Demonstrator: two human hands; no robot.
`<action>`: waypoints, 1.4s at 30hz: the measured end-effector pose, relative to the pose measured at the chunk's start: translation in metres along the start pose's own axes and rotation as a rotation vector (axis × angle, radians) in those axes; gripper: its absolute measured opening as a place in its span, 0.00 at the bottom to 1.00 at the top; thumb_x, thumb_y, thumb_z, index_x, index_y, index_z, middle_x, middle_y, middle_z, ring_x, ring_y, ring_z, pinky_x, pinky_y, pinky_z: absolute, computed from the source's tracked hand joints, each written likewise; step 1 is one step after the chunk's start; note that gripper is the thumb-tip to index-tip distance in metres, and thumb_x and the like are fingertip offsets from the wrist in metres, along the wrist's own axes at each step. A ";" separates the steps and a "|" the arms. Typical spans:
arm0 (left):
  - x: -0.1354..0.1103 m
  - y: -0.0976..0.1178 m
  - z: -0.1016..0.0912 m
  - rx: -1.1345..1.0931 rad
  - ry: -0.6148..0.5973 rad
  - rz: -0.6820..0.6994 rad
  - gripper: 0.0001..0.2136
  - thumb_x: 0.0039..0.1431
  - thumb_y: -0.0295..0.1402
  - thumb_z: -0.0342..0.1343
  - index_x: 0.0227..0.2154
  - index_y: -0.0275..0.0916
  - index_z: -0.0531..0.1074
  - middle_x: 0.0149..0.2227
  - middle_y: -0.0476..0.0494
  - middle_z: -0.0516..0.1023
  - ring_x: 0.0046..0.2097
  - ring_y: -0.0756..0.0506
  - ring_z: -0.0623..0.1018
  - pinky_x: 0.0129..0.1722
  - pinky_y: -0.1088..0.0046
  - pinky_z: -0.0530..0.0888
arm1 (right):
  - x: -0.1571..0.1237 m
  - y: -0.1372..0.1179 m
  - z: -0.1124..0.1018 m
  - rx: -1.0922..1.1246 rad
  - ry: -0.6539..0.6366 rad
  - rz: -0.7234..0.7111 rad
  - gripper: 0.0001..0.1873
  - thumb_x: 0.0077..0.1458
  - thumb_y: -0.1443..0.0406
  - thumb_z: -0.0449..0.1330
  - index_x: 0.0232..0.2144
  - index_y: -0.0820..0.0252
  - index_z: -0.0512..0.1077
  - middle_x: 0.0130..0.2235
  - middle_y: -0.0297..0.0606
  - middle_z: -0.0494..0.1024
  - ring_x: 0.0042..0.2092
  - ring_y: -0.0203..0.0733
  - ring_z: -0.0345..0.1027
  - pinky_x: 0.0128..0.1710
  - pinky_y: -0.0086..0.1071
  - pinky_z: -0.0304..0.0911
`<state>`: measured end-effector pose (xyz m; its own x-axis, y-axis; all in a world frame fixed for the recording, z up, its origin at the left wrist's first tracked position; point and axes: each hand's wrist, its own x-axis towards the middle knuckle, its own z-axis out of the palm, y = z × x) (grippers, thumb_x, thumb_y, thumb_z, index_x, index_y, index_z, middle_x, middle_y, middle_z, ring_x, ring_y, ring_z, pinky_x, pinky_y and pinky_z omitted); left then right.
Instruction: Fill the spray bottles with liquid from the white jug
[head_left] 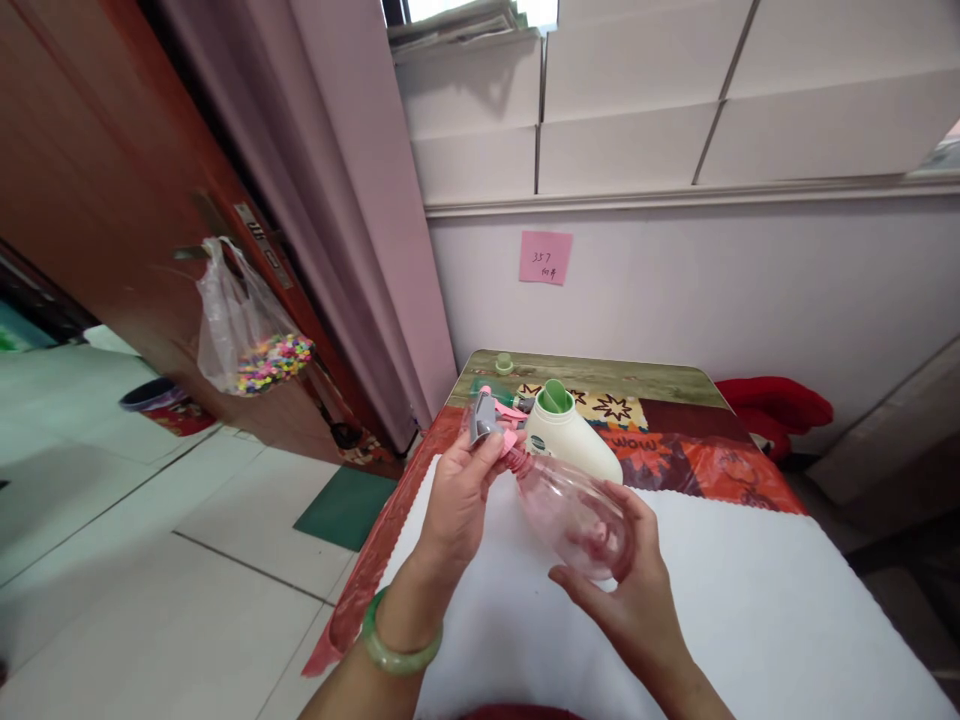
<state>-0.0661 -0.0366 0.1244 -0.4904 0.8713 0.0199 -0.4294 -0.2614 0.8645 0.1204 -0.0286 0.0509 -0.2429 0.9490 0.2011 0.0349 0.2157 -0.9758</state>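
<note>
A clear pink spray bottle [559,505] is tilted in the air over the white cloth, between my two hands. My left hand [459,495] pinches its grey and pink trigger head [486,415] near the neck. Around the rounded base curls my right hand [637,585], thumb below and fingers above. I cannot tell whether the head is fully screwed onto the neck. Just behind the spray bottle stands a cream jug [581,445] with a green spout in its uncapped mouth. A small green cap [504,363] lies at the table's far left.
The table [667,376] bears a patterned red cover [716,470] and a white cloth [739,590]. Something green and see-through lies behind the trigger head. A pink note [545,258] is on the wall. Left, a plastic bag [232,330] hangs from the door handle.
</note>
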 end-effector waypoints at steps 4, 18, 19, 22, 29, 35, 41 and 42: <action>0.005 0.004 -0.008 -0.006 0.024 -0.022 0.14 0.55 0.39 0.70 0.40 0.35 0.82 0.40 0.38 0.84 0.42 0.44 0.83 0.48 0.68 0.76 | -0.003 0.005 0.000 -0.044 0.036 -0.104 0.48 0.44 0.57 0.75 0.63 0.48 0.57 0.65 0.49 0.64 0.65 0.64 0.62 0.59 0.58 0.70; -0.006 -0.004 0.011 0.052 -0.072 -0.075 0.16 0.56 0.42 0.68 0.40 0.33 0.82 0.40 0.36 0.85 0.42 0.45 0.81 0.47 0.70 0.75 | -0.006 0.022 0.009 -0.011 0.164 -0.258 0.50 0.44 0.59 0.77 0.64 0.54 0.58 0.65 0.54 0.66 0.61 0.60 0.69 0.53 0.53 0.74; -0.007 -0.006 0.013 0.027 -0.063 -0.072 0.16 0.56 0.42 0.68 0.40 0.34 0.82 0.40 0.37 0.85 0.43 0.45 0.81 0.48 0.70 0.75 | -0.007 0.023 0.011 0.020 0.172 -0.255 0.50 0.44 0.60 0.77 0.64 0.54 0.57 0.65 0.54 0.65 0.62 0.60 0.69 0.52 0.52 0.75; -0.012 -0.011 0.019 -0.048 -0.052 -0.068 0.15 0.57 0.42 0.68 0.40 0.36 0.82 0.40 0.38 0.85 0.44 0.45 0.82 0.50 0.69 0.74 | -0.008 0.026 0.015 0.064 0.197 -0.256 0.50 0.45 0.60 0.76 0.64 0.53 0.56 0.65 0.54 0.64 0.62 0.60 0.68 0.49 0.50 0.77; -0.015 -0.013 0.027 -0.132 -0.007 -0.024 0.15 0.53 0.40 0.71 0.40 0.37 0.83 0.40 0.42 0.85 0.42 0.47 0.82 0.49 0.70 0.75 | 0.000 0.027 0.010 -0.048 0.201 -0.423 0.53 0.45 0.61 0.77 0.67 0.52 0.54 0.64 0.53 0.66 0.59 0.58 0.72 0.44 0.45 0.79; -0.014 -0.011 0.025 -0.116 -0.037 -0.013 0.16 0.52 0.41 0.72 0.41 0.38 0.83 0.41 0.42 0.85 0.45 0.46 0.82 0.54 0.68 0.73 | 0.008 0.023 0.006 -0.243 0.272 -0.593 0.52 0.48 0.60 0.75 0.69 0.53 0.54 0.61 0.53 0.69 0.57 0.59 0.73 0.48 0.54 0.78; -0.014 -0.014 0.021 -0.082 -0.025 0.011 0.14 0.54 0.39 0.70 0.40 0.38 0.83 0.43 0.41 0.85 0.46 0.46 0.82 0.54 0.68 0.73 | 0.016 0.011 0.003 -0.467 0.351 -0.763 0.52 0.47 0.59 0.76 0.68 0.58 0.56 0.56 0.55 0.74 0.56 0.60 0.73 0.50 0.56 0.76; -0.014 -0.015 0.021 -0.082 -0.030 0.019 0.13 0.54 0.39 0.70 0.40 0.38 0.83 0.43 0.41 0.85 0.46 0.45 0.82 0.54 0.68 0.73 | 0.017 0.011 0.003 -0.485 0.361 -0.774 0.52 0.47 0.59 0.76 0.69 0.57 0.56 0.56 0.55 0.74 0.56 0.60 0.73 0.49 0.54 0.77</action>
<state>-0.0369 -0.0363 0.1212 -0.4766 0.8776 0.0520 -0.4815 -0.3101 0.8198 0.1138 -0.0112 0.0431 -0.0580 0.5016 0.8631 0.4053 0.8020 -0.4389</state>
